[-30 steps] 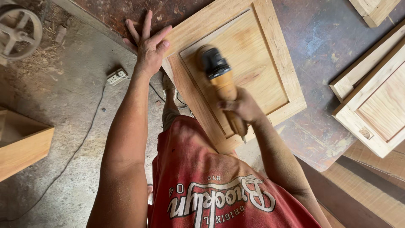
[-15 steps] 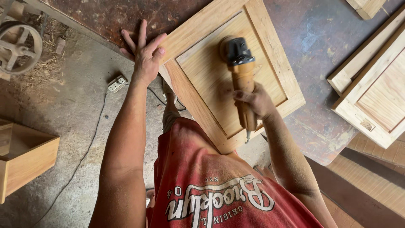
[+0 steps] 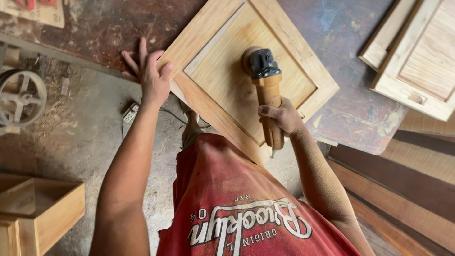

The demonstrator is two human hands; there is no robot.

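A light wooden cabinet door (image 3: 222,80) with a raised frame and sunken panel lies tilted on a dark worktable (image 3: 341,99). My left hand (image 3: 149,71) presses flat with spread fingers on the door's left corner. My right hand (image 3: 279,116) grips the orange body of a power sander (image 3: 265,85), whose black head and round pad rest on the sunken panel near its middle. My red shirt fills the lower centre of the view.
More pale cabinet doors (image 3: 417,57) lie at the upper right. An open wooden box (image 3: 42,211) stands on the dusty concrete floor at lower left. A metal wheel (image 3: 21,97) is at the left, a white power strip (image 3: 129,114) beside my forearm, and planks (image 3: 403,189) at the lower right.
The sander has slid to the right and slightly up across the panel with my right hand. My left hand stays on the door's corner. The view has shifted a little.
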